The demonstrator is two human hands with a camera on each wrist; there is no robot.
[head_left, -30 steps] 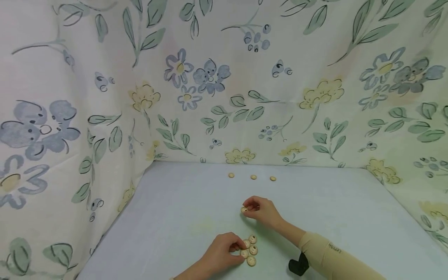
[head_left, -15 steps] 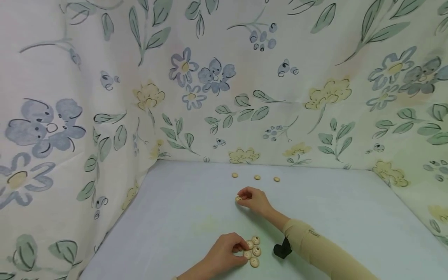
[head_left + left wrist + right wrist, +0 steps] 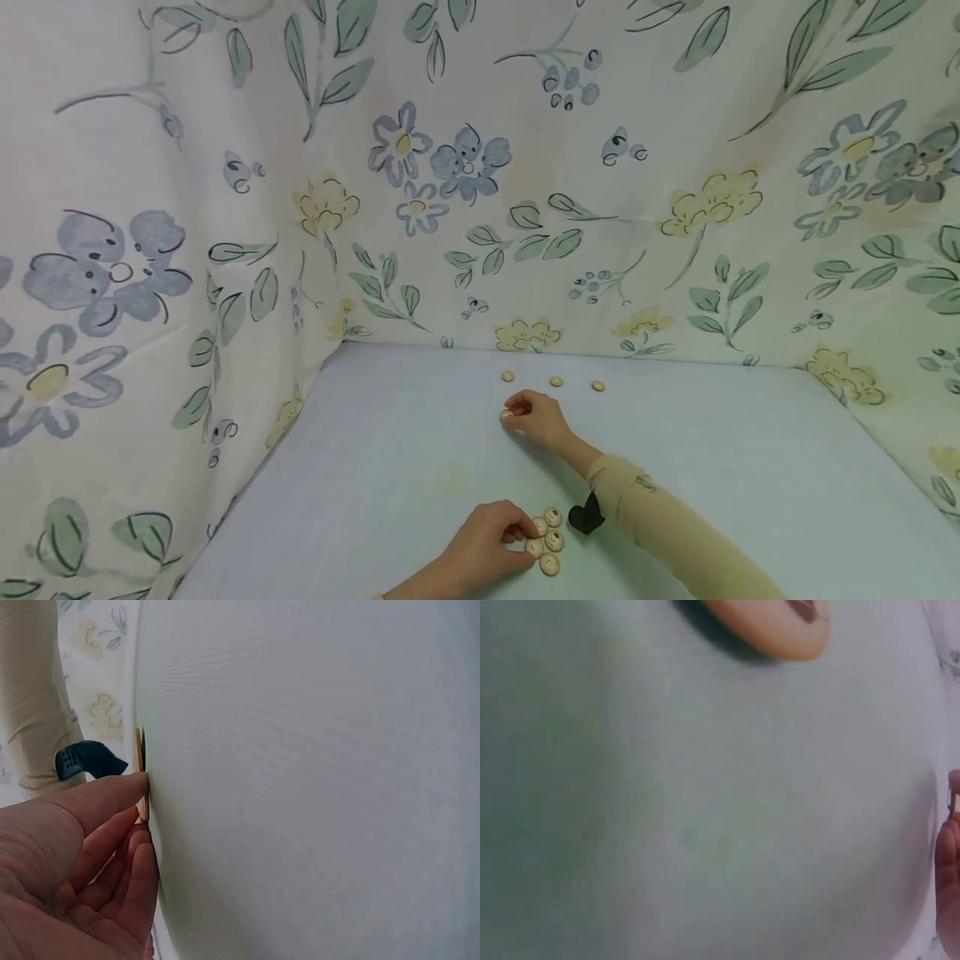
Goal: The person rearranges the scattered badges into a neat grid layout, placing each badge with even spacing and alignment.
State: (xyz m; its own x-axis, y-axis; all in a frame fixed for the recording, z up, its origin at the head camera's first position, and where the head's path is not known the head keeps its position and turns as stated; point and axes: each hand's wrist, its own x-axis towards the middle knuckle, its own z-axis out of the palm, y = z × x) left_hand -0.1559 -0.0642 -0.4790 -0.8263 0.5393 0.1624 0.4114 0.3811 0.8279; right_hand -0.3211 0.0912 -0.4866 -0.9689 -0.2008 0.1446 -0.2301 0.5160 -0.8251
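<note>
- L hand [image 3: 486, 540]: thumb and index bent in, tips clamped on the edge of a small clump of round wooden discs [image 3: 554, 542], approx. 3 o'clock of the palm.
- Clump: five discs visible, packed close, dark marks on some tops (fingertips cover parts of the nearer ones, so exact contact w/ each can't be told).
- R hand [image 3: 538, 419]: well apart from L, at abt 1 o'clock from it; thumb and fingertips pinch one pale disc [image 3: 507, 413], which sits at 11-12 o'clock of the clump.
- Three more discs [image 3: 556, 382] spaced in a row on the far part of the tabletop [image 3: 375, 475], at roughly 11, 1 & 2 o'clock of R hand.
- Tan sleeve [image 3: 667, 525] on R forearm, running off to 5 o'clock; dark perforated piece [image 3: 86, 759] right by it, approx. 2 o'clock of the clump.
- Floral cloth [image 3: 525, 250] behind, at 12.
</note>
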